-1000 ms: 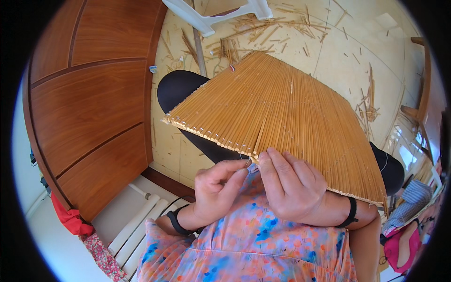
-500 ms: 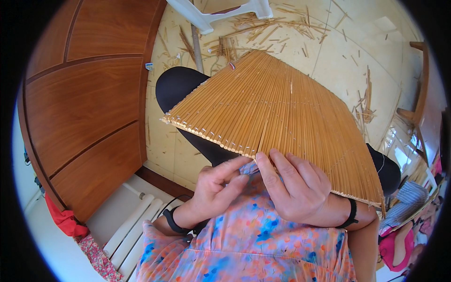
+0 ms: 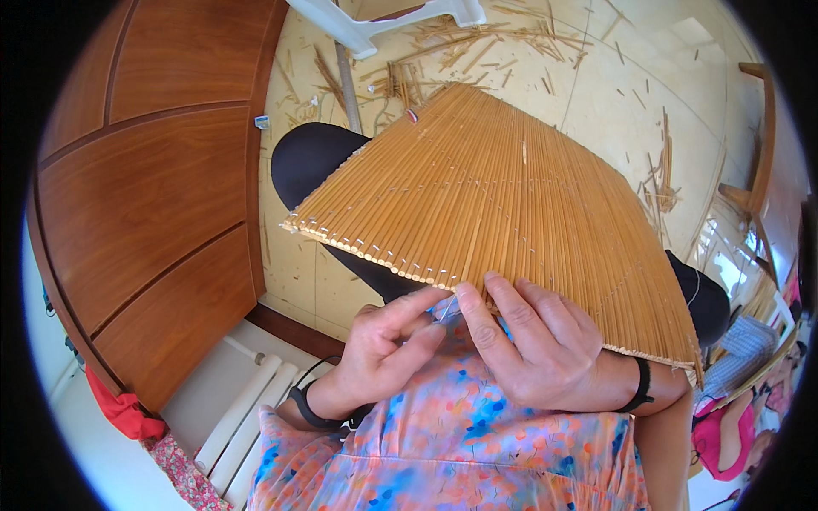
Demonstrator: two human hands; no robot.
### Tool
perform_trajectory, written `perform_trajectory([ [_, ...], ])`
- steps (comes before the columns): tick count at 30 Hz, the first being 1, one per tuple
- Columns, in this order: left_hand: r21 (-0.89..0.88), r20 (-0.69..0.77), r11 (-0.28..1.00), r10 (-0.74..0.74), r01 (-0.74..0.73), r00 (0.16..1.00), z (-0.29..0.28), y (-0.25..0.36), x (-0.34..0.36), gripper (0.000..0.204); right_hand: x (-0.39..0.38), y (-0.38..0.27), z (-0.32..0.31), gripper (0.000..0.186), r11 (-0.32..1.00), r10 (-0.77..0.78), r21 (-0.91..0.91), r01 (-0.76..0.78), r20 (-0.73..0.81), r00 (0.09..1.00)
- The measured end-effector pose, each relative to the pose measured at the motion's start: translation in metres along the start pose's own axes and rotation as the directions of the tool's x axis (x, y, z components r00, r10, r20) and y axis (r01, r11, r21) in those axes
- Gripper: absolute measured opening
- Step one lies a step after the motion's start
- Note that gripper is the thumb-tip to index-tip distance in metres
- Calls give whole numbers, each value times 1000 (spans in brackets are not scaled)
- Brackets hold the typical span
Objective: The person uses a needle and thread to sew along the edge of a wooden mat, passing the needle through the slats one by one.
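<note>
A fan-shaped mat of thin golden slats (image 3: 503, 187), with short white stitches along its near edge, lies across my dark-clad knees (image 3: 311, 157). My left hand (image 3: 388, 349) is closed at that edge, thumb and forefinger around a thin pale strand (image 3: 447, 309), perhaps thread or wire; the exact kind is unclear. My right hand (image 3: 537, 345) grips the edge just right of it, fingers curled over the slats and partly hiding them. A bluish bit of material shows beneath the edge between my hands.
Wooden panelled furniture (image 3: 179, 187) stands at left, above a white radiator (image 3: 239, 409). A white plastic stool (image 3: 366, 34) and scattered slat scraps (image 3: 494, 47) are on the tiled floor (image 3: 656, 68). Wooden furniture (image 3: 758, 196) and piled cloths (image 3: 745, 349) sit at right.
Both hands stay at the edge with small finger shifts. The thin strand between them now slants down toward my left thumb. The surroundings have shifted slightly in the view.
</note>
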State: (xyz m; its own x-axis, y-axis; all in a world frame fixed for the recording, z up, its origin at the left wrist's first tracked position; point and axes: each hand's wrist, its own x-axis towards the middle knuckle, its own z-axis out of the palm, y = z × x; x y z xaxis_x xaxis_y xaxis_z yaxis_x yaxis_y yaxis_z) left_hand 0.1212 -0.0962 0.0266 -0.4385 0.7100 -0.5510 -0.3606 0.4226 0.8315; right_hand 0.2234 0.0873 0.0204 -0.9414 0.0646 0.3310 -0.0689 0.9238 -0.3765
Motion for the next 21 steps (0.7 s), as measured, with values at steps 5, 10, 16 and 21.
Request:
perform_trajectory([
  [5, -11, -38, 999, -44, 44, 998, 6, 7, -3, 33, -3, -4, -1, 29, 1000, -2, -28, 2, 4, 1000],
  [10, -79, -92, 991, -118, 111, 989, 11, 9, -5, 28, -3, -6, -1, 26, 1000, -3, -24, 3, -7, 1000],
  [16, -101, -121, 993, -67, 54, 990, 13, 3, -3, 27, -2, -5, 2, 26, 1000, 9, -8, -9, -3, 1000],
  [21, -92, -170, 995, -41, 26, 985, 17, -5, -2, 23, -3, -4, 3, 27, 1000, 4, -4, -4, -8, 1000],
])
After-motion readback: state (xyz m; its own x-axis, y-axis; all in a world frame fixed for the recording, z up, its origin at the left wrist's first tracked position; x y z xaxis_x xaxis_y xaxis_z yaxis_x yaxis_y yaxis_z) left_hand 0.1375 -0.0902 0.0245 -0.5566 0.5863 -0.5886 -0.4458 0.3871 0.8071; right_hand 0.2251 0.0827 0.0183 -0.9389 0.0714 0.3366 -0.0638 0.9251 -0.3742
